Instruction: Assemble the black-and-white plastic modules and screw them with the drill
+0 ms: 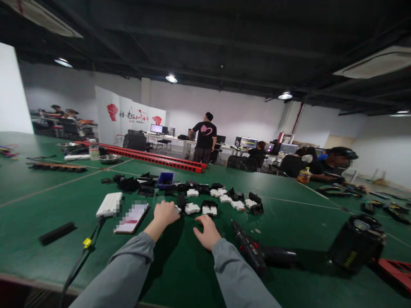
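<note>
My left hand [166, 214] is closed at the near edge of a group of small black and white parts. A bit of a white plastic part [177, 208] shows at its fingertips, and the rest is hidden by the fingers. On the right, my right hand [207, 232] is held open over the table, thumb and fingers apart, nothing between them. Just beyond it lies a black and white part [209, 208], with a white part [192, 208] to its left. A black power screwdriver [248, 246] lies to the right of this hand.
A phone [131, 218] and a white power bank [109, 204] with a cable lie left on the green table [180, 273]. Behind the parts are a blue bin [165, 180] and long red rails [154, 157]. A black device [357, 241] stands right. Other people are farther back.
</note>
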Demonstrator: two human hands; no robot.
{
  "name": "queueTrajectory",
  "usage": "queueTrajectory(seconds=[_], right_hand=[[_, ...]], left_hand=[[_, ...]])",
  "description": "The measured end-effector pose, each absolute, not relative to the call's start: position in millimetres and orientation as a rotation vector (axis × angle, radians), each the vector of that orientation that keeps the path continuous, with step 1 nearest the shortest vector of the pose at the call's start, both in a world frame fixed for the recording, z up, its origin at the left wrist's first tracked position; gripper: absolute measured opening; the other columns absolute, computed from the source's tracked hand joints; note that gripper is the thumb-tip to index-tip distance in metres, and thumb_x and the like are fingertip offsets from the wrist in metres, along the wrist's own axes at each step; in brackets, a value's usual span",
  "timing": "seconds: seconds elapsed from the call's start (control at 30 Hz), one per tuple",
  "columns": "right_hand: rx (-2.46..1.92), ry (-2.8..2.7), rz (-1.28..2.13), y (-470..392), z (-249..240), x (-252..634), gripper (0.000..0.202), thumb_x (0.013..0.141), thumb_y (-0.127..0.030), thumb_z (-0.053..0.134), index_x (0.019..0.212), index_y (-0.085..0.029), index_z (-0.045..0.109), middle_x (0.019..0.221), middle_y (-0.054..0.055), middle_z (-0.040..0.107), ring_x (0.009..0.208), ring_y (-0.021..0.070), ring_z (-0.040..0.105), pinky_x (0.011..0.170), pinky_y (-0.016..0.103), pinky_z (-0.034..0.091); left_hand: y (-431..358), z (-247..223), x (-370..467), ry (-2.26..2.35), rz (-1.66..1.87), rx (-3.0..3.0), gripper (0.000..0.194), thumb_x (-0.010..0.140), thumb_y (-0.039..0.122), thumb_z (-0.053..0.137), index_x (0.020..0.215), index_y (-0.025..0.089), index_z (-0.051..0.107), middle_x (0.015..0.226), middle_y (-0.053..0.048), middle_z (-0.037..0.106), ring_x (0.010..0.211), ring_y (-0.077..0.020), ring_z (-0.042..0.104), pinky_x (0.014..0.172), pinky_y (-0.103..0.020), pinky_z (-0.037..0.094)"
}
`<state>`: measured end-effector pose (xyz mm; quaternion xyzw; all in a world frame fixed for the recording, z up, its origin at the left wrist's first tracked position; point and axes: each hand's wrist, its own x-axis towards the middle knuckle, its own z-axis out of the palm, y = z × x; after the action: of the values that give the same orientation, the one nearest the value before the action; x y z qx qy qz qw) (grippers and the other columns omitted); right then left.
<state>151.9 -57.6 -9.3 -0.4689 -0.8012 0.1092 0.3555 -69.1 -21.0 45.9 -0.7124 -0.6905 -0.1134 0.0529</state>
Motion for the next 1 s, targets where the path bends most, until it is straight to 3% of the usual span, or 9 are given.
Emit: queueTrajectory(seconds=[0.1, 0.27, 0.53, 0.7, 0.83, 1.0], right_hand=[[-1.208, -2.054, 0.292, -59.9, -6.1, 151.9, 0.029, 0.08, -0.025, 0.06, 0.108, -0.021, 0.062, 0.109, 0.009, 0.058, 0.103, 0.0248, 0.057, 0.09, 0.038, 0.047], [-1.213, -2.039, 0.318, -62.9, -3.3, 151.6, 0.028, 0.079, -0.024, 0.06, 0.107, -0.021, 0.062, 0.109, 0.01, 0.058, 0.102, 0.0252, 0.058, 0.09, 0.039, 0.047], [-1.166, -2.027, 0.33, -61.5, -8.0, 150.9, 0.028, 0.078, -0.024, 0.061, 0.105, -0.021, 0.063, 0.108, 0.01, 0.059, 0.103, 0.0256, 0.058, 0.093, 0.039, 0.046], [-1.115, -1.823, 0.485, -56.9, -6.1, 144.7, 0.028, 0.085, -0.033, 0.056, 0.109, -0.02, 0.062, 0.109, 0.01, 0.063, 0.101, 0.0246, 0.06, 0.092, 0.039, 0.047], [-1.025, -1.599, 0.718, -53.5, -2.6, 140.8, 0.031, 0.089, -0.04, 0.051, 0.111, -0.021, 0.061, 0.107, 0.008, 0.067, 0.099, 0.0235, 0.063, 0.09, 0.037, 0.049], [-1.036, -1.472, 0.694, -55.6, 3.3, 140.8, 0.023, 0.082, -0.039, 0.057, 0.091, -0.019, 0.066, 0.083, 0.005, 0.069, 0.077, 0.0228, 0.064, 0.072, 0.034, 0.052]], left_hand=[[-20.8, 42.8, -71.2, -2.098, -0.415, -2.122, 0.041, 0.072, 0.041, 0.06, 0.101, 0.013, 0.064, 0.098, -0.021, 0.068, 0.107, -0.0382, 0.058, 0.083, -0.044, 0.043], [-26.6, 44.1, -75.8, -2.194, -0.425, -2.059, 0.046, 0.073, 0.038, 0.06, 0.113, 0.014, 0.056, 0.103, -0.019, 0.065, 0.094, -0.035, 0.065, 0.076, -0.041, 0.047], [-38.7, 59.8, -78.2, -2.104, -0.467, -2.088, 0.042, 0.076, 0.036, 0.055, 0.114, 0.017, 0.054, 0.105, -0.016, 0.063, 0.091, -0.0354, 0.065, 0.074, -0.042, 0.047], [-54.3, 67.8, -57.0, -1.889, -0.771, -2.348, 0.059, 0.077, 0.036, 0.057, 0.134, 0.024, 0.045, 0.126, -0.013, 0.058, 0.106, -0.0327, 0.06, 0.087, -0.039, 0.044], [-65.2, 59.6, -34.0, -1.693, -1.011, -2.646, 0.067, 0.071, 0.03, 0.064, 0.136, 0.026, 0.046, 0.135, -0.01, 0.055, 0.118, -0.0325, 0.055, 0.098, -0.038, 0.039], [-74.5, 50.2, -17.9, -1.475, -1.226, -2.779, 0.065, 0.067, 0.03, 0.068, 0.13, 0.026, 0.053, 0.133, -0.011, 0.056, 0.119, -0.0336, 0.054, 0.102, -0.041, 0.037]])
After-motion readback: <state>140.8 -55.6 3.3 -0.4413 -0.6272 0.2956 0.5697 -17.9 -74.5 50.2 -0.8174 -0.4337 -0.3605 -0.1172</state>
